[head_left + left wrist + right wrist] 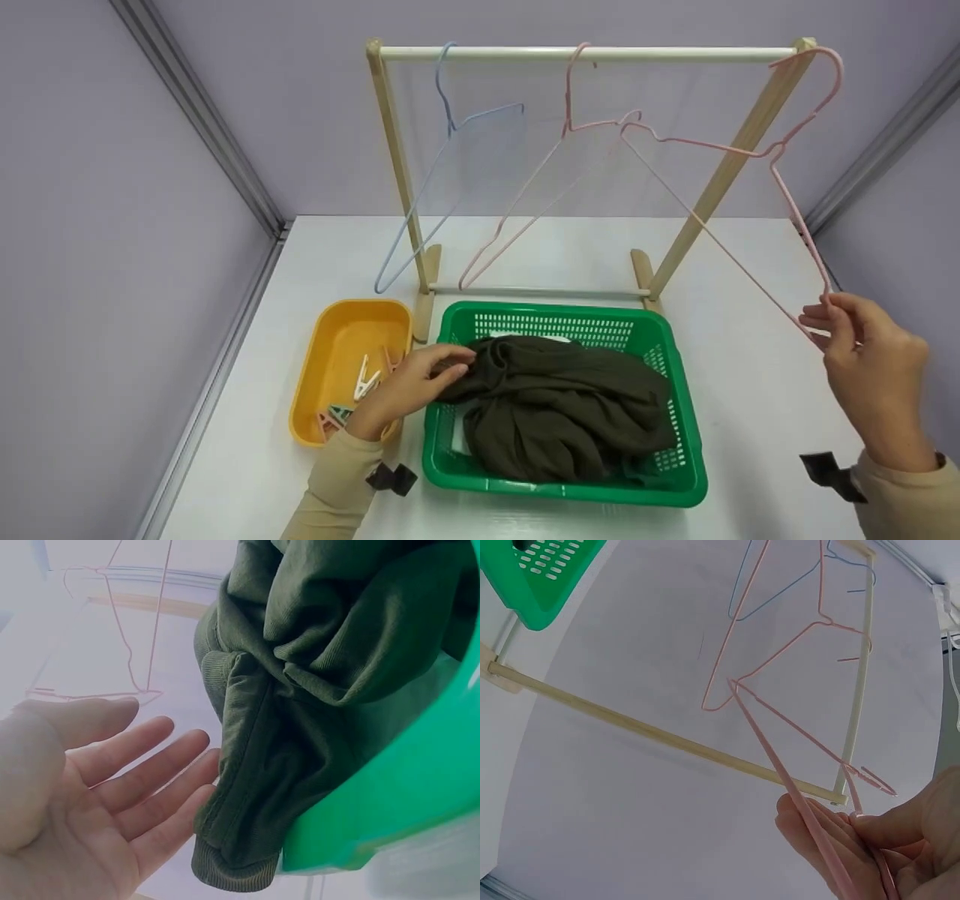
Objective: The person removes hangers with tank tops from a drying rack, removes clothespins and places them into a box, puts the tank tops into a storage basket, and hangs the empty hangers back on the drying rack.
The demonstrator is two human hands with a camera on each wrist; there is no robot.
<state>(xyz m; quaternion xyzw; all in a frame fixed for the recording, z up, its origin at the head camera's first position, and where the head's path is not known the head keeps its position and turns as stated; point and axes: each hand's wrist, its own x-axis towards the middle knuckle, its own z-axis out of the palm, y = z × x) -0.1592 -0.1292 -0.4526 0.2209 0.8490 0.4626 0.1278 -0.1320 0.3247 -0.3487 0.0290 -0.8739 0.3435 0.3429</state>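
Note:
A dark olive garment (570, 412) lies bunched in the green basket (562, 492). Beside its left end is my left hand (416, 384), fingers loosely spread. In the left wrist view the fingertips come right up to a ribbed cuff (236, 874) that hangs over the basket's edge. My right hand (877, 356) pinches a pink wire hanger (781, 142) by one lower corner, at the right of the rack. The held hanger's hook points up and overlaps the rack's right post in the head view; its far corner reaches toward the other pink hanger (567, 105).
A wooden rack with a white rail (510, 53) stands behind the basket. From it hang a blue hanger (448, 124) and the second pink one. Left of the basket, a yellow tray (341, 326) holds several clothes pegs, among them a white peg (365, 381).

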